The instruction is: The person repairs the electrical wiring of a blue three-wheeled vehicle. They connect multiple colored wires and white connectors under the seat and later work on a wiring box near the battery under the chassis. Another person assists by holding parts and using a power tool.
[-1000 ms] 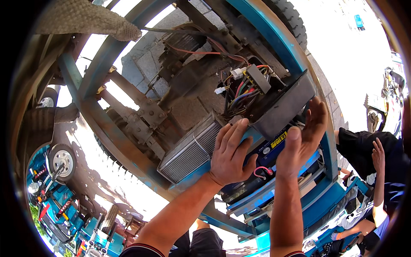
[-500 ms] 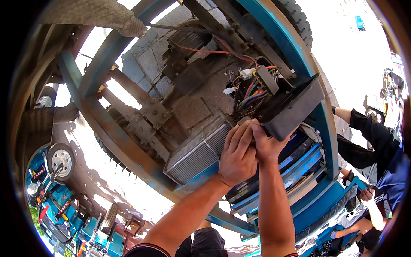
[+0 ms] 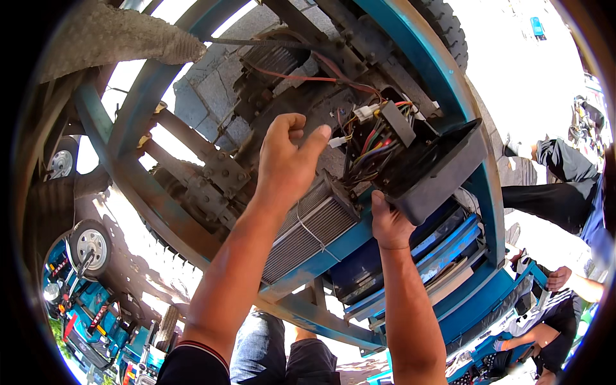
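Observation:
My left hand (image 3: 290, 154) is raised left of the wiring bundle (image 3: 375, 144), above the ribbed metal unit (image 3: 308, 237), its fingers loosely bent and thumb apart, holding nothing visible. My right hand (image 3: 389, 221) grips the near lower corner of a black plastic box (image 3: 439, 179); some fingers are hidden behind it. Coloured wires, white plugs (image 3: 367, 111) and a small dark module (image 3: 398, 123) spill from the box. Below it, dark blue batteries (image 3: 366, 266) sit in the teal frame (image 3: 423, 38).
A rough grey sleeved bar (image 3: 128, 42) crosses the upper left. A tire (image 3: 449, 38) is outside the frame. Teal vehicles (image 3: 96, 321) and a wheel (image 3: 88, 250) stand lower left. Other people (image 3: 552, 199) are at the right, one reaching with a hand (image 3: 558, 279).
My left hand has left my right hand and moved up and left toward the wiring. My right hand has moved left and now holds the box's corner, which has shifted rightward.

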Demonstrator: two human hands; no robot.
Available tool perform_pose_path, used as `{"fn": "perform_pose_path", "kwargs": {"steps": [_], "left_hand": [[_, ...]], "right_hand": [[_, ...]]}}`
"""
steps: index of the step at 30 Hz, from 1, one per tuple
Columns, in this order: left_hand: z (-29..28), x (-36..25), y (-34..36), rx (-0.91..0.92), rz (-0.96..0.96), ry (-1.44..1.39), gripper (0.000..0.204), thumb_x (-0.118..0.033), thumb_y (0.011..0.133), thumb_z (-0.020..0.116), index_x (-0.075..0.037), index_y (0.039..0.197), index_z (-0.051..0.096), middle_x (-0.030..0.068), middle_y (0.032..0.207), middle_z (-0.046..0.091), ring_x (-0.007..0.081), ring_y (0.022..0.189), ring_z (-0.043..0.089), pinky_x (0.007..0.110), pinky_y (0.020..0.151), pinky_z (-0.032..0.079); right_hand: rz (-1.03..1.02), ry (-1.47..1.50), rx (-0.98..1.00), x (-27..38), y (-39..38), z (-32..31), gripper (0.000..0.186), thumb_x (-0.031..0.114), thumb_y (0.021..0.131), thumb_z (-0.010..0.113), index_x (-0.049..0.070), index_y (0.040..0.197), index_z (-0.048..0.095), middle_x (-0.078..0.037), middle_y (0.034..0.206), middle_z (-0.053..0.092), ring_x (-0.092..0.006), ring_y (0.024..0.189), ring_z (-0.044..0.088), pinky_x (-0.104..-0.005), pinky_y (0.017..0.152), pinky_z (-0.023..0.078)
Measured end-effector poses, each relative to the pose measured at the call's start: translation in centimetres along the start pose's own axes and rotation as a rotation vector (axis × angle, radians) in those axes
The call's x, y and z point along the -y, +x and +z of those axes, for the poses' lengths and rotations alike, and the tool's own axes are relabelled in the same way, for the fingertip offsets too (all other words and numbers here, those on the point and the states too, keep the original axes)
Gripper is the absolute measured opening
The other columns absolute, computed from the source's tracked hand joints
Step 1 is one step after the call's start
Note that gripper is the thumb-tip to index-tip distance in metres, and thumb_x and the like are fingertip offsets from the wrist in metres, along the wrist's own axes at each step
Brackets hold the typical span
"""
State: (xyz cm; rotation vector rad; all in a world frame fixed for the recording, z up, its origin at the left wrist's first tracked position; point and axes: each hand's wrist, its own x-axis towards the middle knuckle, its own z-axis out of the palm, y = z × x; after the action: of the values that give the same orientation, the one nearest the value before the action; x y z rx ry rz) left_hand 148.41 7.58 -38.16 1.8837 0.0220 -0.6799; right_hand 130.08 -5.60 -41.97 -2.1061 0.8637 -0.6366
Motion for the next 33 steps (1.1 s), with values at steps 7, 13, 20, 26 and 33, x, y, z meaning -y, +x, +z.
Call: {"fn": "perform_pose_path", "kwargs": {"steps": [7,13,20,26,33], "left_hand": [[2.5,3.0,7.9,0.370,-0.227,-0.277,0.033,-0.014,0.094,0.077,0.003,0.121,0.067,0.0099,0.110,0.072,0.0167,0.101,0.065,0.031,0.097,0.049],[1.1,3.6,6.7,0.395,-0.167,-0.700,0.022,0.002,0.098,0.065,0.000,0.120,0.066,0.0137,0.118,0.075,0.0216,0.107,0.071,0.038,0.106,0.054],[-0.6,3.7,5.6,0.476,-0.142,-0.802,0.027,0.001,0.102,0.063,0.001,0.129,0.064,0.0182,0.127,0.074,0.0255,0.117,0.072,0.041,0.106,0.056],[-0.9,3.5,5.2,0.506,-0.119,-0.814,0.031,0.005,0.100,0.061,0.001,0.130,0.064,0.0194,0.130,0.072,0.0264,0.118,0.072,0.042,0.106,0.057],[-0.8,3.9,4.9,0.491,-0.076,-0.821,0.033,0.009,0.096,0.063,0.000,0.128,0.067,0.0091,0.113,0.073,0.0270,0.117,0.072,0.042,0.104,0.057]], "right_hand": [[-0.003,-0.001,0.019,0.2,0.0,0.3,0.110,0.033,0.058,0.094,0.000,0.147,0.040,-0.018,0.138,0.044,-0.0378,0.128,0.045,-0.0511,0.112,0.036],[0.001,-0.016,0.017,-0.1,0.0,0.0,0.109,0.034,0.058,0.094,0.000,0.147,0.040,-0.018,0.138,0.044,-0.0380,0.129,0.045,-0.0513,0.112,0.036],[-0.007,-0.020,0.023,-0.2,-0.1,0.1,0.108,0.035,0.058,0.094,0.000,0.146,0.041,-0.018,0.138,0.044,-0.0382,0.129,0.045,-0.0516,0.112,0.036],[-0.011,-0.022,0.018,-0.3,-0.1,0.0,0.107,0.035,0.058,0.093,0.000,0.145,0.042,-0.018,0.138,0.044,-0.0384,0.129,0.045,-0.0517,0.112,0.036],[-0.014,-0.029,0.014,-0.4,-0.1,-0.1,0.106,0.036,0.058,0.093,0.001,0.145,0.043,-0.018,0.137,0.045,-0.0387,0.129,0.044,-0.0520,0.113,0.036]]}}
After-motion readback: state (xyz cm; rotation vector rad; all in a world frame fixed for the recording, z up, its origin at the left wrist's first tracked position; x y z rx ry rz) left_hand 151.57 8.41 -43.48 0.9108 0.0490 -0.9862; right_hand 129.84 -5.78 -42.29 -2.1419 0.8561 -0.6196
